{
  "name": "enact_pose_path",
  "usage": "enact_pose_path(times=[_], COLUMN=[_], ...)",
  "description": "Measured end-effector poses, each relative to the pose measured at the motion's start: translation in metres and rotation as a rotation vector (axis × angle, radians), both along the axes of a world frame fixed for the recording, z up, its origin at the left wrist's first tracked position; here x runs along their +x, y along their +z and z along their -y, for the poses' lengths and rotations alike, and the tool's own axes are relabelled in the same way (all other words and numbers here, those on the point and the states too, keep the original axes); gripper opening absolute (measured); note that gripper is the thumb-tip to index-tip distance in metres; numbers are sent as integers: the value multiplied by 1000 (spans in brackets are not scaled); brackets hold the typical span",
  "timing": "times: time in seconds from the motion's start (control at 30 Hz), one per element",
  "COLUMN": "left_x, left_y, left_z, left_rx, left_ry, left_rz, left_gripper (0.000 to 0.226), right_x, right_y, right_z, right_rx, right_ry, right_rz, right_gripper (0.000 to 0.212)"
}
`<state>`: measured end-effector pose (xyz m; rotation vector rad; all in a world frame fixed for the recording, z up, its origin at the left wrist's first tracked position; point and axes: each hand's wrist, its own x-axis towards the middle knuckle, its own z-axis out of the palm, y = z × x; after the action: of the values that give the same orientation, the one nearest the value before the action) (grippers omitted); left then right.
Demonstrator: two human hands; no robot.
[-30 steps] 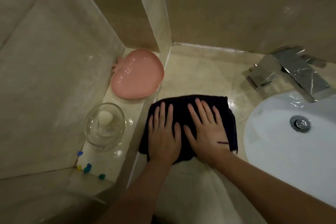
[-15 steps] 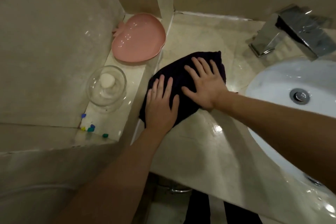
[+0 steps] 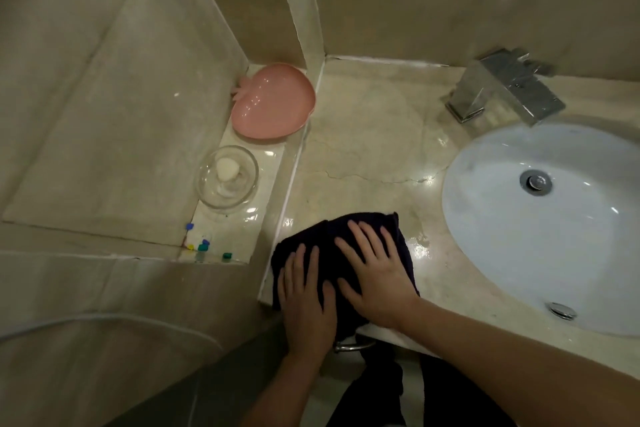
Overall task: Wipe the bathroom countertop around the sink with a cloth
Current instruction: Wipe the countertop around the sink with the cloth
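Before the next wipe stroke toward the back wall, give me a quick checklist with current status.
1. Both hands flat on the cloth: ok. Left hand and right hand press the dark cloth.
2. Cloth on the countertop: partly; its near edge hangs over the front.
3. Path to the back wall free of objects: ok.
4. Pink dish and glass bowl out of the way: ok, both on the side ledge.
5. Faucet off: ok, no water running.
6. Surface dry: not ok, wet sheen beside the sink.

Cloth (image 3: 332, 232) on countertop (image 3: 363, 149), left of sink (image 3: 519, 229)
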<state>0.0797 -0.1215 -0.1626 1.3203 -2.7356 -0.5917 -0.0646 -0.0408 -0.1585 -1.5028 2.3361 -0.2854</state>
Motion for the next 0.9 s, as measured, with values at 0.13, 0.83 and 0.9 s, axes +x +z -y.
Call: enact_pose_path(times=[0.13, 0.83, 0.9], left_x=[-27, -85, -100], left_y=[-3, -8, -10], left_z=[29, -58, -48], left_rx=[-61, -168, -164], left_ry=[51, -575, -568], left_rz=[-59, 126, 122], left_gripper=[43, 60, 60], right_x=[-15, -5, -20], right_y=[-2, -12, -13], right_z=[40, -92, -80], right_rx=[31, 4, -1], right_ry=[-170, -350, -352], right_rz=[-27, -120, -138], right_gripper=[70, 59, 59])
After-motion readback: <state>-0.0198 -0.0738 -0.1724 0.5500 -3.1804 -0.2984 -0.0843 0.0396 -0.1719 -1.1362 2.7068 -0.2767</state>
